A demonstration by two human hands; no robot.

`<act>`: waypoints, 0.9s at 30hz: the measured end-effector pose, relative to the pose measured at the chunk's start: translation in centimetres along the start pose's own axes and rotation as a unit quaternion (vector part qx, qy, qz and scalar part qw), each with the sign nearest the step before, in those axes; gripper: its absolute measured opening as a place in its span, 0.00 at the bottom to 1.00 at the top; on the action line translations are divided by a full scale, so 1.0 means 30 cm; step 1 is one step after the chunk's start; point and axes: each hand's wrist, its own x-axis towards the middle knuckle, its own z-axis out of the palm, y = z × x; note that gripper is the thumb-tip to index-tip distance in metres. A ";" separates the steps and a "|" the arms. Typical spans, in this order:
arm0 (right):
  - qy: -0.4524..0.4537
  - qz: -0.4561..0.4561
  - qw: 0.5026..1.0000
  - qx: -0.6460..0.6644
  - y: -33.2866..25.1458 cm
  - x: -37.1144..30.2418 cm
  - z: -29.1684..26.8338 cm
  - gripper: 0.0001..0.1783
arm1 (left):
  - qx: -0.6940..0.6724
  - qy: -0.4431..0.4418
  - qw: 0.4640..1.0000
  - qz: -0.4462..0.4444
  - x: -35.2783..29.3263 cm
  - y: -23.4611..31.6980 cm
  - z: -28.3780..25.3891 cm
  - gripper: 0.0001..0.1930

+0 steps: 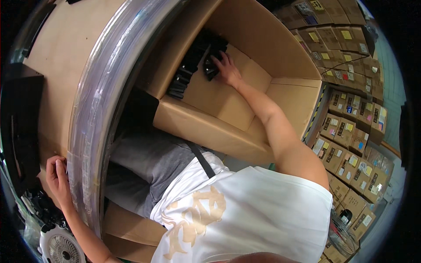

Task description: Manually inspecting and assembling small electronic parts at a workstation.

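Note:
My right hand [228, 71] reaches deep into a large open cardboard box [201, 125]. Its fingers are bent over a small group of black plastic parts [210, 65] and grip them; the undersides of the fingers are hidden. More black parts [182, 76] stand in a row along the left inner wall of the box. My left hand [59, 179] rests at the table edge beside the clear plastic edge covering, its fingers curled together with nothing visible in them.
A tan worktop [83, 26] lies to the left, its edge wrapped in clear plastic [94, 101]. A small white fan [63, 247] stands at the lower left. Stacked labelled cartons [351, 144] fill the right side, with a wire-caged fan [342, 234] near them.

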 end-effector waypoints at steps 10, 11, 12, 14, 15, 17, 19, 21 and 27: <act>0.069 0.239 0.965 0.085 -0.082 -0.014 0.242 0.58 | -0.009 -0.009 1.000 -0.019 -0.007 0.004 -0.003 0.09; 0.073 0.261 0.956 0.114 -0.108 0.000 0.245 0.58 | -0.010 -0.013 1.000 -0.023 -0.010 0.005 -0.006 0.10; 0.076 0.282 0.946 0.143 -0.131 0.010 0.245 0.59 | -0.011 -0.017 0.999 -0.027 -0.013 0.007 -0.008 0.10; 0.056 0.291 0.946 0.129 -0.182 0.040 0.201 0.59 | -0.008 -0.011 1.000 -0.026 -0.014 0.013 -0.005 0.10; 0.036 0.304 0.945 0.115 -0.212 0.052 0.149 0.59 | -0.004 -0.010 1.000 -0.023 -0.012 0.022 -0.001 0.10; -0.007 0.335 0.939 0.082 -0.247 0.038 0.066 0.60 | -0.001 -0.015 1.000 -0.016 -0.002 0.024 0.012 0.10; -0.006 0.320 0.944 0.075 -0.264 0.037 0.038 0.60 | -0.005 -0.009 1.000 -0.012 -0.004 0.026 0.014 0.10; -0.004 0.291 0.955 0.061 -0.275 0.035 0.021 0.61 | -0.011 0.002 1.000 -0.003 -0.006 0.027 0.016 0.09; 0.084 0.234 0.955 0.159 -0.166 0.035 0.156 0.61 | -0.023 0.006 1.000 -0.015 0.002 0.031 0.019 0.09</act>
